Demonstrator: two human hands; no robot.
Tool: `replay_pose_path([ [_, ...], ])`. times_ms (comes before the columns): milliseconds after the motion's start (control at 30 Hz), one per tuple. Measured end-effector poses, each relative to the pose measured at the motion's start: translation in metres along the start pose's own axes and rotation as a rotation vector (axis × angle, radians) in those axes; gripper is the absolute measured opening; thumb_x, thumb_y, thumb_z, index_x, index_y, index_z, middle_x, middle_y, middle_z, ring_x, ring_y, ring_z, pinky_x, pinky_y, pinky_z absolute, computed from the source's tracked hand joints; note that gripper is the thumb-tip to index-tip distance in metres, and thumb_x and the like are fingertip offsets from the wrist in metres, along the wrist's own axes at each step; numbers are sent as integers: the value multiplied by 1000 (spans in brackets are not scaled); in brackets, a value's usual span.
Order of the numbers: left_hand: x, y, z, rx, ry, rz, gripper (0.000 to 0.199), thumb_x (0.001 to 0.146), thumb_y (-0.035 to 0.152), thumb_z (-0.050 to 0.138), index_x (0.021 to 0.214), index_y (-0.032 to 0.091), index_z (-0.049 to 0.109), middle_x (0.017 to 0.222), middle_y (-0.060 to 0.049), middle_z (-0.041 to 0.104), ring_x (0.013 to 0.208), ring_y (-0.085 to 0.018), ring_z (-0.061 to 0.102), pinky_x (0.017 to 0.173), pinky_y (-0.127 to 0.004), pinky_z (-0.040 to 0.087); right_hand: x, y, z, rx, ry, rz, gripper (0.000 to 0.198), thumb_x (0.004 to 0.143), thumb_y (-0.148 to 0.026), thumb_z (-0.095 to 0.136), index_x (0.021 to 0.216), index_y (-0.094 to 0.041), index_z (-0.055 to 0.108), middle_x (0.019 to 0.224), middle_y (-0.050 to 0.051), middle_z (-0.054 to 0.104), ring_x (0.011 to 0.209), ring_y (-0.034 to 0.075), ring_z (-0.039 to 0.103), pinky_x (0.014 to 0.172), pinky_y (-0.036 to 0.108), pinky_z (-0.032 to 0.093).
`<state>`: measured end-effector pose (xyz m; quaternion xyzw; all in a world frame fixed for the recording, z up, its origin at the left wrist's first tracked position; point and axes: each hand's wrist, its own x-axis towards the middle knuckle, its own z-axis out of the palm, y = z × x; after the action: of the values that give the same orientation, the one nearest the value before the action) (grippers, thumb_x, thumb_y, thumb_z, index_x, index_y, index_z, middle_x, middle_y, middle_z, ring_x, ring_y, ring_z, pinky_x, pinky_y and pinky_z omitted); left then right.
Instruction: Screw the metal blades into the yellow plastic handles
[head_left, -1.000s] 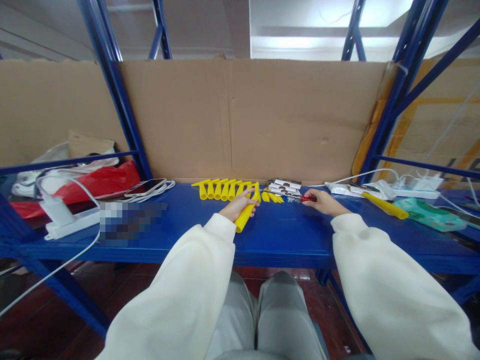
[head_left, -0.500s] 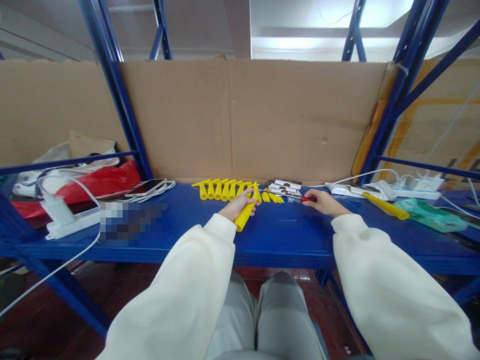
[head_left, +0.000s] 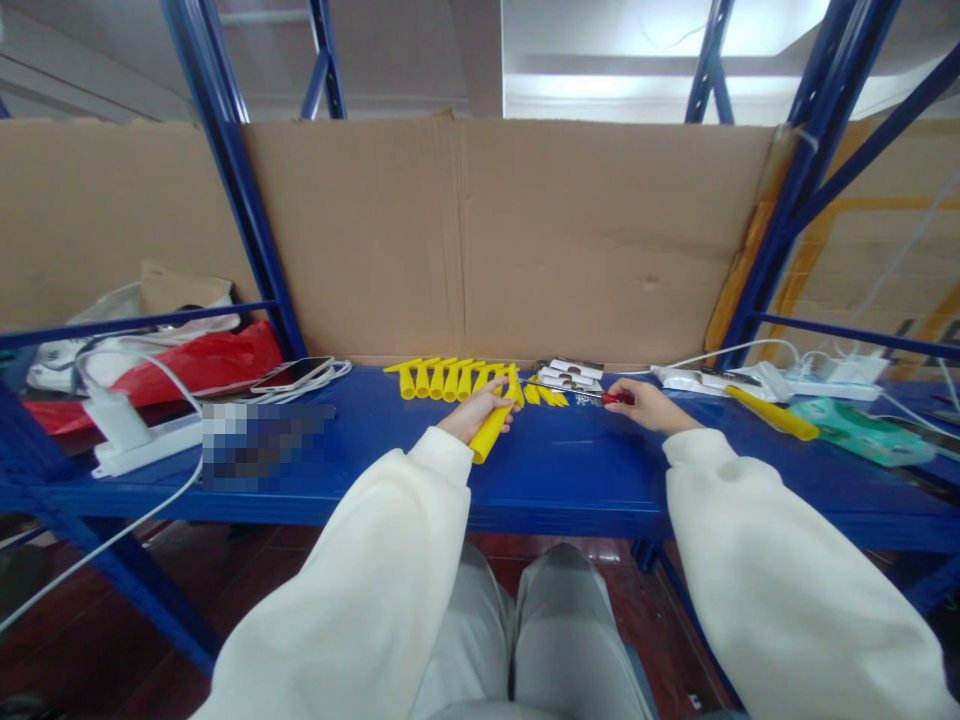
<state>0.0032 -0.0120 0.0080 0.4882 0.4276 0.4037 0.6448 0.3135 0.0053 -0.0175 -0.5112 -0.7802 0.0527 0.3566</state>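
My left hand is closed round a yellow tapered plastic tube, its wide end tilted down toward me. In my right hand is a screwdriver with a red handle, held by the fingertips. Its metal shaft points left, and the tip is at the upper end of the tube; whether it touches a screw is too small to tell. Behind my left hand stands a row of several similar yellow tubes with flat arms. Small yellow pieces and tiny metal bits lie between my hands.
White packets lie against the cardboard panel. At left are a phone, a power strip and a red bag. Another yellow tube and a green packet lie right on the blue shelf.
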Motion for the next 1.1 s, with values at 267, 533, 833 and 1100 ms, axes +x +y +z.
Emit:
replay_pose_path([
  [267,-1,-2,0,89,53,33,67,88,0,44,149,26,35,70,2,58,44,-9,49,40,-17,40,-1,-3,-2,-33,-32,-31,16,77,-37,62,80,-21,66,84,7,74,79,25,66,81,40,53],
  [533,3,-4,-4,171,115,65,65,87,1,46,147,26,39,72,1,57,47,-9,49,43,-19,43,-6,-18,2,-39,-100,-27,17,82,-37,61,87,-21,63,85,7,73,80,24,68,76,36,53],
  [833,0,-6,-2,227,106,85,65,86,0,46,145,26,42,72,2,57,45,-8,47,42,-18,41,-8,-16,1,-170,-6,18,18,76,-37,66,75,-24,54,70,3,68,65,21,62,60,29,44],
  [1100,2,-7,-4,208,112,87,65,87,0,45,146,27,40,72,2,57,46,-9,49,43,-18,41,-9,-19,2,9,-138,-36,35,83,-55,56,80,-20,65,77,6,72,72,23,64,68,35,50],
])
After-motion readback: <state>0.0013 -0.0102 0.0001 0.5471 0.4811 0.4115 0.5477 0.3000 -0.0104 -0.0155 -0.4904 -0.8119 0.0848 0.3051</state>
